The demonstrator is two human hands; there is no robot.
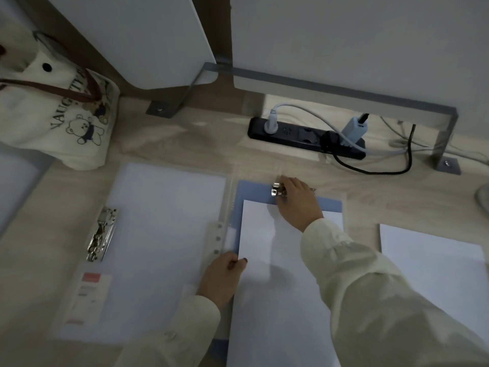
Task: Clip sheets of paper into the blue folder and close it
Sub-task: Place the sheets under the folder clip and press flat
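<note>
The blue folder (254,192) lies open on the desk, its right half under a white sheet of paper (270,260). My right hand (296,200) rests at the folder's top edge, fingers closed over the metal clip (278,190) there. My left hand (223,276) pinches the sheet's left edge near the spine. The folder's left half (164,234) carries a second metal clip (102,234) along its left side and a red-and-white label (88,295) lower down.
A stack of loose white sheets (434,271) lies to the right. A black power strip (304,139) with plugs and cables sits at the back. A cream tote bag (60,115) with a bear print stands at the back left. Grey partition brackets (444,144) rise behind.
</note>
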